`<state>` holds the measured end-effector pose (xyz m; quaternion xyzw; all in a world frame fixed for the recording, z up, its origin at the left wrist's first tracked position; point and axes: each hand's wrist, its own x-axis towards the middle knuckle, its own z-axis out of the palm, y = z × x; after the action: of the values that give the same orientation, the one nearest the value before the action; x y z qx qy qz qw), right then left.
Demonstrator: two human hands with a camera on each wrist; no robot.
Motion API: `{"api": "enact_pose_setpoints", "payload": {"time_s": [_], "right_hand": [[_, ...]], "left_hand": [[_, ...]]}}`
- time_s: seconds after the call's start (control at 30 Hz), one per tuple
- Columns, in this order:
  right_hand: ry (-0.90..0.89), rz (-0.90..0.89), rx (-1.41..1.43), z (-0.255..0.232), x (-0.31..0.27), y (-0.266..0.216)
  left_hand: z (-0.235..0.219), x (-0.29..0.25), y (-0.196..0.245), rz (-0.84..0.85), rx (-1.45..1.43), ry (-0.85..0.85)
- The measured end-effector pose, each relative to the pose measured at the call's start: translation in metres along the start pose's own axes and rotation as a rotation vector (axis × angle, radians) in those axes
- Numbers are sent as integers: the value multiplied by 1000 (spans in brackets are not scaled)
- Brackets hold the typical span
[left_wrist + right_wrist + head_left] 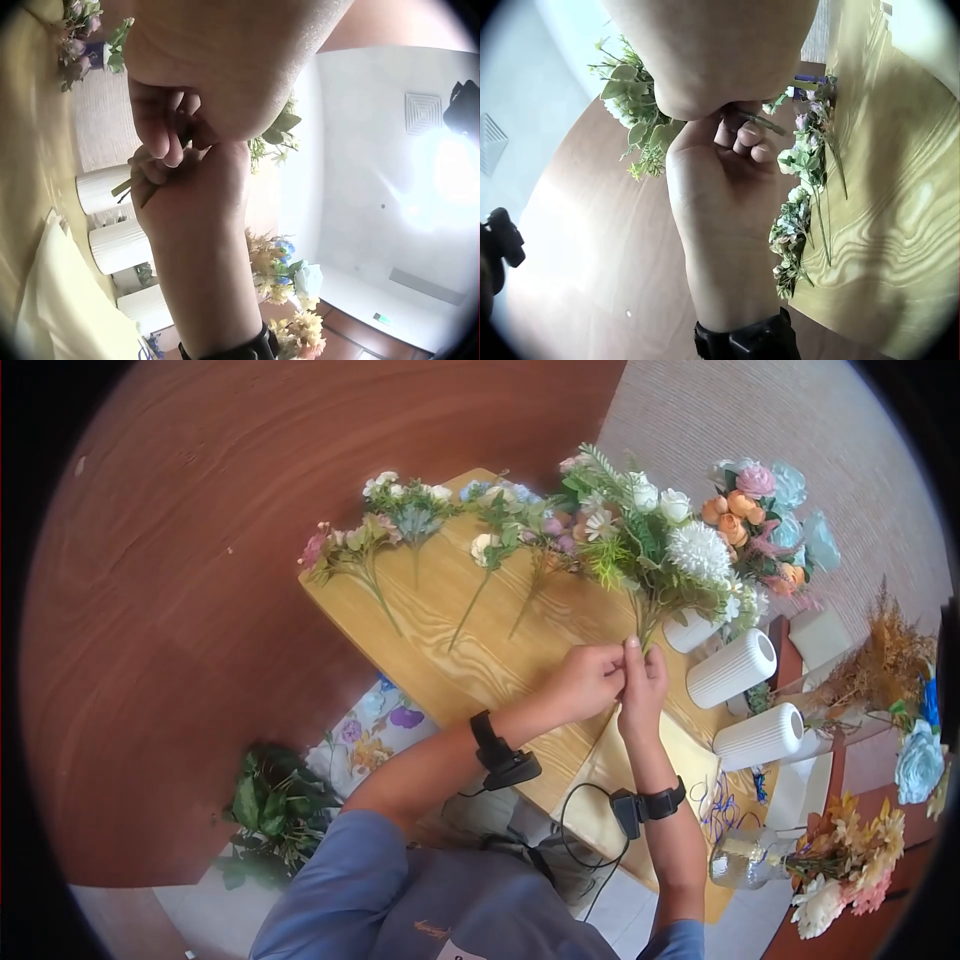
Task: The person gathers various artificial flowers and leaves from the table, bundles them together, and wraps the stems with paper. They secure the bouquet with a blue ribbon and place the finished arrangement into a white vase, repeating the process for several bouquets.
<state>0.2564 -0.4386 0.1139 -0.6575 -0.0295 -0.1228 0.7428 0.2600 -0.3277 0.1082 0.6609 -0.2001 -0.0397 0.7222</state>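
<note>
Pinching the green stems [647, 618] together, the fingers of my left hand [588, 682] and right hand [643, 688] are curled and clamped on them, the two hands touching. Beyond my fingertips the bouquet [655, 540] of white flowers and green leaves spreads above the table [520, 660], toward its right edge. White ribbed vases [731, 668] stand along that edge, flower sprigs [375, 540] lie from the left corner along the far edge, and a pale yellow cloth [610, 785] covers part of the near edge.

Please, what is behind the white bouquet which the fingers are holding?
Behind the bouquet, part of a white vase shows. Its mouth is covered, so I cannot see if anything is inside.
</note>
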Motion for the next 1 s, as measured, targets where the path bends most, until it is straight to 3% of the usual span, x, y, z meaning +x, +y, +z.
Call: {"api": "enact_pose_setpoints", "payload": {"time_s": [0.2, 0.27, 0.4, 0.47, 0.5, 0.53, 0.6, 0.63, 0.7, 0.83, 0.9, 0.97, 1.0], "right_hand": [[-13, -122, -90, 0, -3, 13], [39, -259, -167, -3, 1, 32], [78, -333, -406, -8, -2, 28], [111, -401, -563, -10, -1, 35], [94, -352, -428, -8, -1, 35], [102, -286, -323, -2, -4, 28], [93, -418, -375, -9, 1, 45], [67, -410, -367, -12, 1, 47], [-6, -232, -270, -18, 0, 48], [-6, -348, -272, -16, 5, 34], [-40, -274, -208, -25, 10, 35], [-66, -205, -145, -37, 12, 38], [-73, -167, -148, -42, 12, 41]], "left_hand": [[0, -1, -19, 56, 3, 34], [3, -2, -27, 236, 211, 167], [4, -1, -32, 214, 254, 186], [2, 6, -57, 430, 345, 230], [0, 2, -43, 367, 322, 180], [1, 2, -42, 419, 402, 281], [-3, -5, -29, 307, 442, 195], [-4, -5, -24, 295, 450, 219], [-8, -5, -18, 277, 479, 127], [-31, -1, -17, 332, 589, -3], [-60, 4, -15, 207, 530, -34], [-98, 18, -32, 143, 454, 100], [-116, 20, -30, 9, 341, 170]]}}
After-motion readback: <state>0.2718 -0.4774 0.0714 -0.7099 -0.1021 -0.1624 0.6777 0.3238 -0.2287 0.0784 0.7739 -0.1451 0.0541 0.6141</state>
